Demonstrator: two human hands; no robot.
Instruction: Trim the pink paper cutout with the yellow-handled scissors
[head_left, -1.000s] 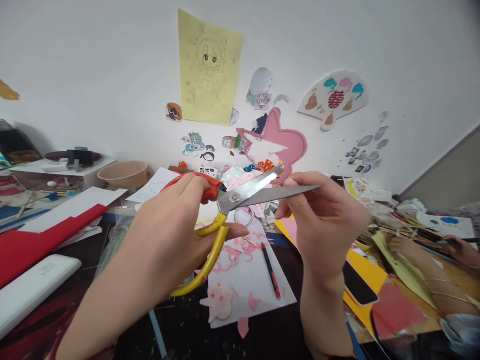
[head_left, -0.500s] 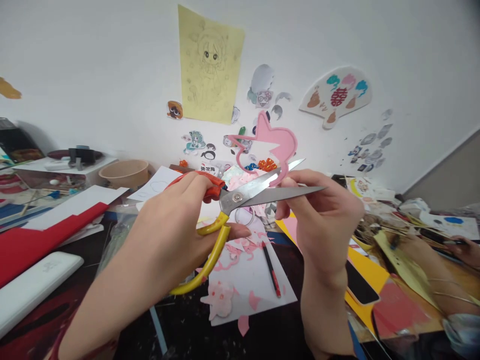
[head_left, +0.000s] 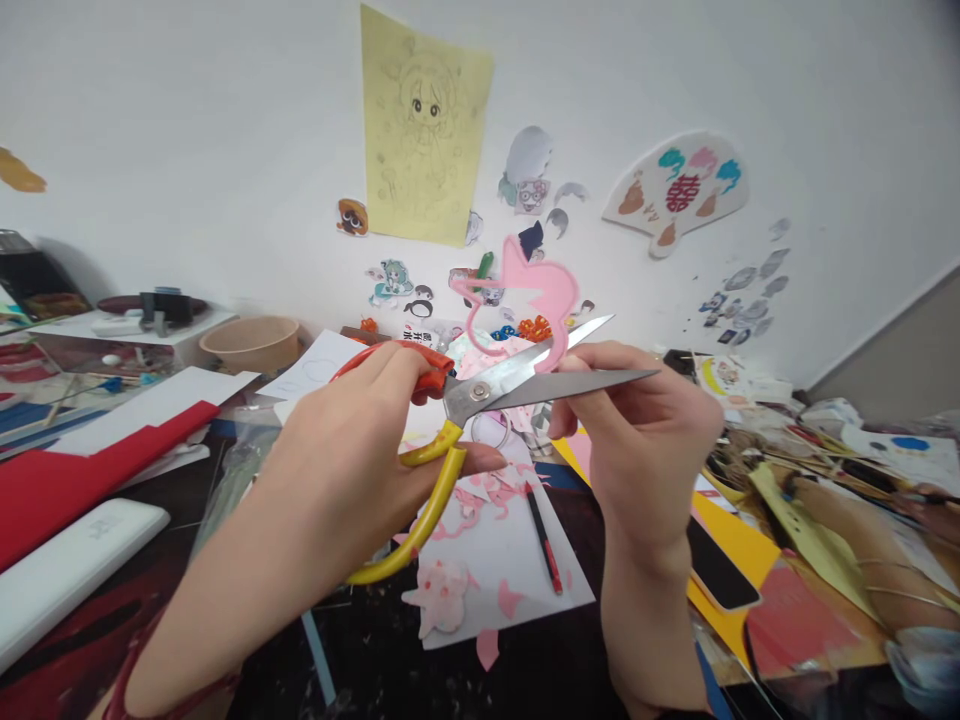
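My left hand is closed round the scissors, which have one red-orange handle and one yellow one. Their blades stand apart, pointing right. My right hand pinches a pink paper cutout by its lower edge. The cutout has a pointed tip, a rounded side and an open middle, and its lower strip lies between the blades. Below, a white sheet bears pink scraps, a pale pink cutout with a face and a black-and-red pen.
To the left lie red card and a white oblong device. A phone rests on yellow paper at the right. Another person's forearm reaches in at far right. Drawings, including a yellow sheet, hang on the wall.
The pink cutout has tipped a little left and down at its top. The scissors have shifted very slightly right; both hands keep their holds. The other person's hand at far right has moved.
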